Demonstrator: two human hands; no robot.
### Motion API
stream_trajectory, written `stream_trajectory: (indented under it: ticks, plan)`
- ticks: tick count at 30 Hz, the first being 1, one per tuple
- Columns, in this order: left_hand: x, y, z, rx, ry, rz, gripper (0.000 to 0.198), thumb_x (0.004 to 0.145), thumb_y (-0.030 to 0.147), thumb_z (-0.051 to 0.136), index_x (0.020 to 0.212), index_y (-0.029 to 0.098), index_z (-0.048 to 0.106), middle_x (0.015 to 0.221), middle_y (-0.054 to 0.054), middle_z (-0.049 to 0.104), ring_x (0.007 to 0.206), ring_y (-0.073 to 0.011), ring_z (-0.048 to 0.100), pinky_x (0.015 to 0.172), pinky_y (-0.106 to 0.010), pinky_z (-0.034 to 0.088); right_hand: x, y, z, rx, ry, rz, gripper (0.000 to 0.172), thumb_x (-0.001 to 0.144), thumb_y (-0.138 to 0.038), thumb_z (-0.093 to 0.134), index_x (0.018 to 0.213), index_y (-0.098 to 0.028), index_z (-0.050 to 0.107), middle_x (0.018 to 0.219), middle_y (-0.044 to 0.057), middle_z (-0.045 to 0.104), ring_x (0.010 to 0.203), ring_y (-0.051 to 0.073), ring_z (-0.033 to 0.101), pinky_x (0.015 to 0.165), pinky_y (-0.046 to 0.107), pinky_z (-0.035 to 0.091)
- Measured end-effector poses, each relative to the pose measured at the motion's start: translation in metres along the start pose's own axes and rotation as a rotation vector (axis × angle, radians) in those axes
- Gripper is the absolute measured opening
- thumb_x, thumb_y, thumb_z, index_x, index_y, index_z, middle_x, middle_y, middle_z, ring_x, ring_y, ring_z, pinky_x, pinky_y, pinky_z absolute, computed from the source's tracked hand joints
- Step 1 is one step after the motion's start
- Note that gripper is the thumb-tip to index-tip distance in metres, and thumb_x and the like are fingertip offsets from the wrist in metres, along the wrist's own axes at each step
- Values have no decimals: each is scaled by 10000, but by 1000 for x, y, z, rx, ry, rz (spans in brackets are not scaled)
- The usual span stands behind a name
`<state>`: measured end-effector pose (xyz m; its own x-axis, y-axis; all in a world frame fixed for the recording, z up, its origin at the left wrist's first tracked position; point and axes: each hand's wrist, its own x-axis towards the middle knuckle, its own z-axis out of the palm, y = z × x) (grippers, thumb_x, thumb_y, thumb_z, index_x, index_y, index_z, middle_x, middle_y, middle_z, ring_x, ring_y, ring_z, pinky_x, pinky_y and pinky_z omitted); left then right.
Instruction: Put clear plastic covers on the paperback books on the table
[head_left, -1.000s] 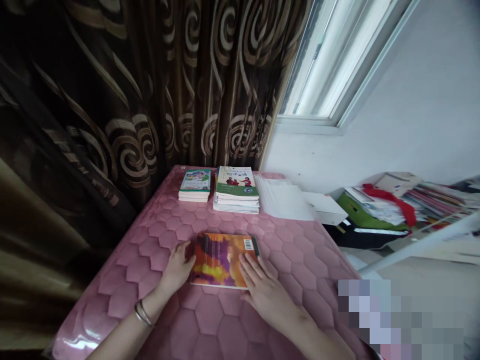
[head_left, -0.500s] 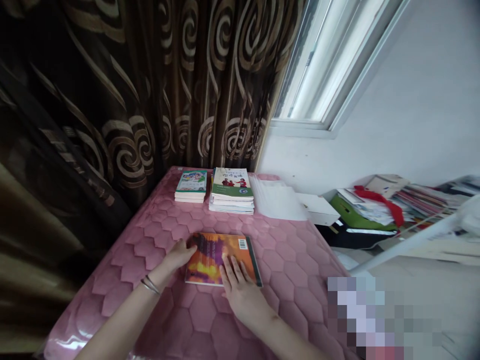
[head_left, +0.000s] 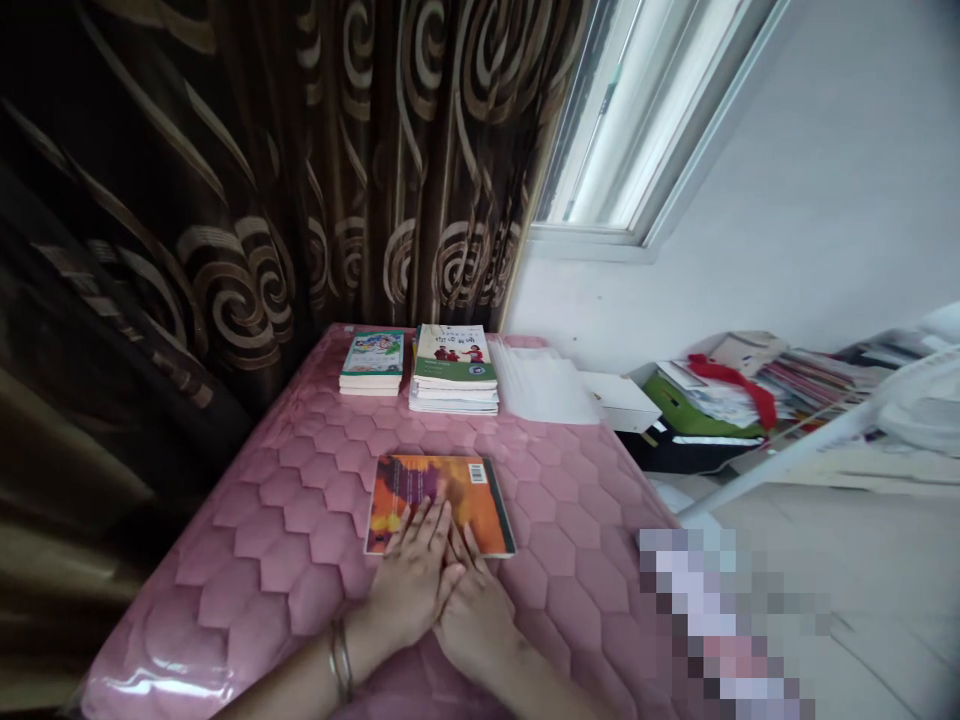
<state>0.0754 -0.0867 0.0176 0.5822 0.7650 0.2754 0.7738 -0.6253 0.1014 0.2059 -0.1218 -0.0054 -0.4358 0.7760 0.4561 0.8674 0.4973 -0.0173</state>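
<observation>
An orange and purple book (head_left: 450, 485) lies flat, back cover up with a barcode at its far right corner, on a pink quilted table cover (head_left: 300, 520). My left hand (head_left: 411, 580), a bangle on its wrist, rests flat on the book's near edge with its fingers stretched out. My right hand (head_left: 474, 610) lies beside it and partly under it, fingers flat on the same near edge. Neither hand grips anything.
Two stacks of books (head_left: 373, 362) (head_left: 454, 380) and a pile of clear plastic sleeves (head_left: 544, 385) sit at the table's far edge. A dark patterned curtain (head_left: 262, 200) hangs behind. To the right lie a white box (head_left: 621, 400), a green folder (head_left: 690, 412) and heaped papers.
My left hand left the book's left edge and moved onto its near edge. My right hand slid left and nearer, so both hands now lie together on the book.
</observation>
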Motion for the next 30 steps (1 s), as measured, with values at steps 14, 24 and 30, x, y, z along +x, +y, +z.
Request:
stream_trajectory:
  ticks: [14, 24, 30]
  plan:
    - [-35, -46, -24, 242, 22, -95, 605, 833, 306, 558, 1405, 233, 376, 1472, -115, 363, 1355, -343, 303, 1094, -620, 191, -31, 35, -10, -153, -28, 183, 593, 889, -395, 457, 1371, -55, 404, 1430, 228, 369, 1372, 391, 212, 1063, 640, 209]
    - [-11, -33, -26, 192, -63, 164, 386, 892, 85, 398, 1240, 184, 533, 1286, -105, 577, 1177, -248, 538, 989, -431, 421, 15, 20, 5, -141, -128, -37, 505, 859, -363, 568, 1250, -44, 535, 1359, 237, 467, 1247, 327, 457, 994, 450, 427]
    - [-17, -32, -8, 267, 0, 221, 386, 917, 142, 375, 1292, 143, 467, 1286, -186, 558, 1209, -303, 510, 986, -529, 378, 15, 25, 7, -230, -90, -135, 400, 876, -167, 454, 1234, -14, 542, 1262, 251, 553, 1192, 322, 511, 962, 463, 443]
